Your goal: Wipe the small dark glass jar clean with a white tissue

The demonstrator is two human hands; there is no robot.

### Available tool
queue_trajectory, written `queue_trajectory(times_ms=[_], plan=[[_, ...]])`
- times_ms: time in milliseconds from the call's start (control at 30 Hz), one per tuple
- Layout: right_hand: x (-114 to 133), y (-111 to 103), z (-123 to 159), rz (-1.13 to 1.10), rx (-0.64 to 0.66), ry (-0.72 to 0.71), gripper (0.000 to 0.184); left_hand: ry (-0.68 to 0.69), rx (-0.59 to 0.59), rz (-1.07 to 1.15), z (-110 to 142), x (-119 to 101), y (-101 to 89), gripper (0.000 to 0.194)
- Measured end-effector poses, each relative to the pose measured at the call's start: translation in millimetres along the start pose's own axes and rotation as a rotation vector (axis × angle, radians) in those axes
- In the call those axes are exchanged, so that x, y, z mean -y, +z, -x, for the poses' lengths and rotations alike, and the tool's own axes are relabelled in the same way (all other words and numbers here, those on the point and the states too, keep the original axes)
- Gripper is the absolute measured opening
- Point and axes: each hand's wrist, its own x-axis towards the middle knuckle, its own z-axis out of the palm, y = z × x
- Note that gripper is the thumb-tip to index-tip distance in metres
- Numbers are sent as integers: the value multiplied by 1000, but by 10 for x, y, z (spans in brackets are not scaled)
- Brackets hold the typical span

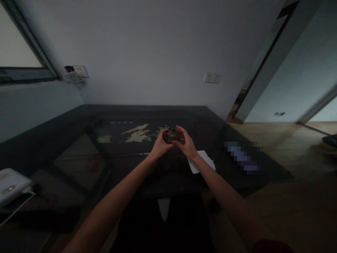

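Between my two hands, over the middle of the dark table, is a dark, shiny, round glass dish. My left hand curls around its left side, with the thumb low at the near edge. Around the right side wraps my right hand, its fingers at the far edge and its thumb in front. Parts of the dish are hidden by the fingers, and I cannot tell whether it touches the tabletop. Under my right wrist lies a white sheet of paper or tissue.
A pixelated bluish item lies on the right of the table. At the left edge sits a white box with a white cable. Pale bird and flower pictures decorate the tabletop. Wall sockets are beyond the table.
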Motion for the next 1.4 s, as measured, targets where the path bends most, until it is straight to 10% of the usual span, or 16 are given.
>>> queue_trajectory(times_ms=[200, 533, 1400], plan=[[8, -368, 27, 10, -117, 70, 48, -165, -111, -67, -94, -226, -441, 71], [-678, -976, 322, 546, -24, 476, 25, -209, -402, -411, -33, 491, -1674, 75], [-731, -997, 364, 619, 210, 656, 28, -298, -141, -737, 21, 631, -1693, 84]])
